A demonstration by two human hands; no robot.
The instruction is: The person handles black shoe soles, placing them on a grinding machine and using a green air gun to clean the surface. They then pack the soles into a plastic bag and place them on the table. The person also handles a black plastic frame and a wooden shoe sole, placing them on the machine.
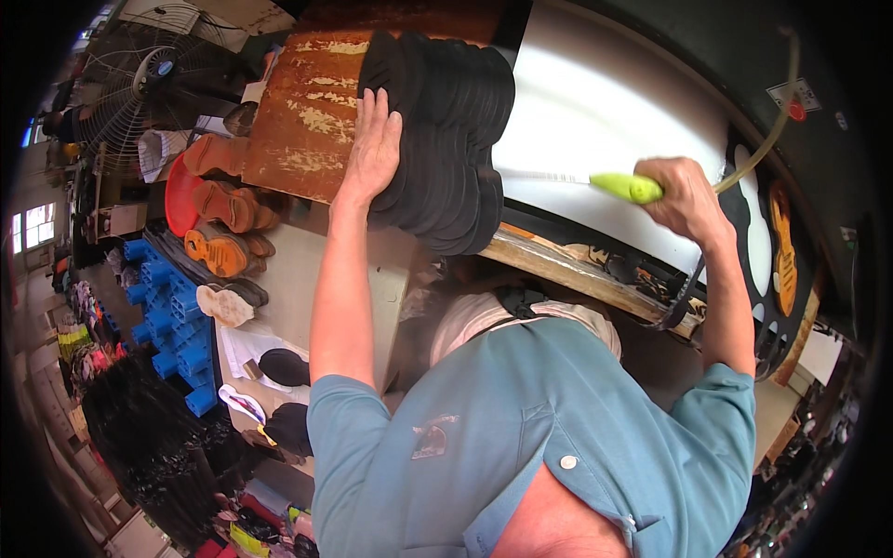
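The fanned stack of black, sole-shaped pieces (446,139) lies in the upper centre of the frame, between a worn brown board (298,121) on its left and the bright white desk (605,93) on its right. To handle it well, I would say, the pieces want even, light pressure from the side, so that the row does not slide or fan out further, while the tool is steered along the stack's right side with its tip well away from the fingers on the far edge. A relaxed wrist and short, regular strokes would probably serve better than force, and the pale hose (787,126) curving down the upper right should be left slack so that it does not tug at the right arm. The left hand (374,149) is open, its fingers extended and close together, resting against the left edge of the stack without gripping any piece. The right hand (686,197), right of centre, is closed around a lime-green tool (628,188), whose thin pale front part points left at the stack; this part is blurred, so whether its tip touches the black pieces I cannot tell, nor whether the hose joins the tool behind the hand.
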